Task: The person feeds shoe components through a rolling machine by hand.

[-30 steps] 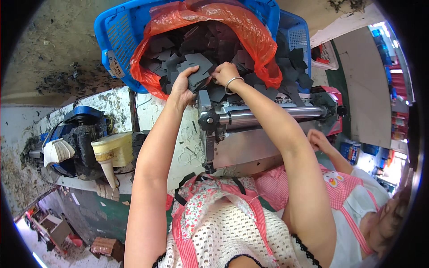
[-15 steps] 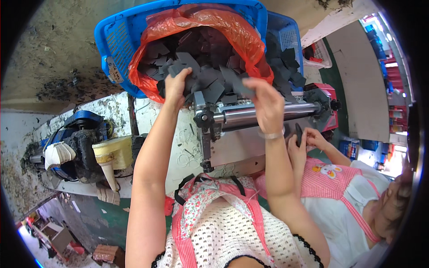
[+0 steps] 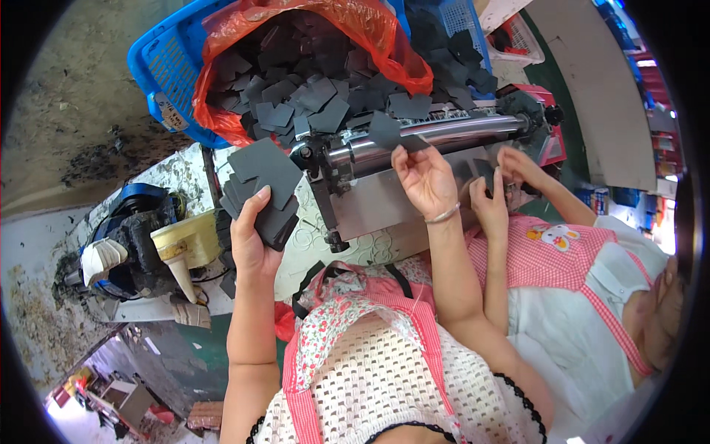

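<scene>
A fanned stack of dark grey flat sheet pieces (image 3: 270, 174) is gripped in my left hand (image 3: 255, 240), its thumb lying over the top piece. My right hand (image 3: 430, 185) pinches a small dark grey piece (image 3: 414, 143) at the front of a shiny metal roller (image 3: 451, 135). Another angular piece (image 3: 384, 130) overlaps the roller by those fingertips; whether the hand also holds it, I cannot tell. Beyond both hands, an orange-red plastic bag (image 3: 403, 63) lies spread open, heaped with loose dark pieces (image 3: 325, 96).
A blue plastic basket (image 3: 168, 70) holds the bag, with a second blue basket (image 3: 462, 26) behind. At right, a co-worker's hands (image 3: 492, 203) work near the roller's metal plate (image 3: 384, 203). A dirty blue-and-black machine (image 3: 137, 229) and a yellowish container (image 3: 188, 240) stand at left.
My left hand has come back from the bag toward me and now shows a stack of pieces. My right hand has turned palm up near the roller. The view has shifted.
</scene>
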Tool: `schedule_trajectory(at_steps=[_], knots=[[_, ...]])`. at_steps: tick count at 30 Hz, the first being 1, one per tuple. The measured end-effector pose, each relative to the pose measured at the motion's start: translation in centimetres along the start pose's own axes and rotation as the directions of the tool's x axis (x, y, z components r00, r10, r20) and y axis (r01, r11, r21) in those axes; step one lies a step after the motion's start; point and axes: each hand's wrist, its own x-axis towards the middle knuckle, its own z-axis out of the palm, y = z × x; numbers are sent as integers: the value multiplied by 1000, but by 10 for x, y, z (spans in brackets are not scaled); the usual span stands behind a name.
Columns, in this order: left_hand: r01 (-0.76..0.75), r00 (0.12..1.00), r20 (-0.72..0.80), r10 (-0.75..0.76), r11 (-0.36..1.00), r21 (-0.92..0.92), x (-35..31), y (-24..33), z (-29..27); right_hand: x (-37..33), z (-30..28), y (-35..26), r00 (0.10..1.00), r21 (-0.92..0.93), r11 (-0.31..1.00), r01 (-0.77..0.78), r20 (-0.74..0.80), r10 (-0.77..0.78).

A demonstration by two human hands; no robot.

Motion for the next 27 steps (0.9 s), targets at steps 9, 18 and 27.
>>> schedule_trajectory(at_steps=[9, 18, 27], knots=[[21, 1000, -17, -22, 998, -55, -14, -7, -10, 54, 73, 42, 966, -644, 721, 256, 203, -161], [154, 985, -62, -159, 986, -67, -12, -27, -17, 194, 61, 72, 765, -563, -627, 539, 638, 84], [177, 975, -113, -194, 974, -141, 5, -26, -29, 224, 54, 54, 891, 192, -918, 347, 238, 387]])
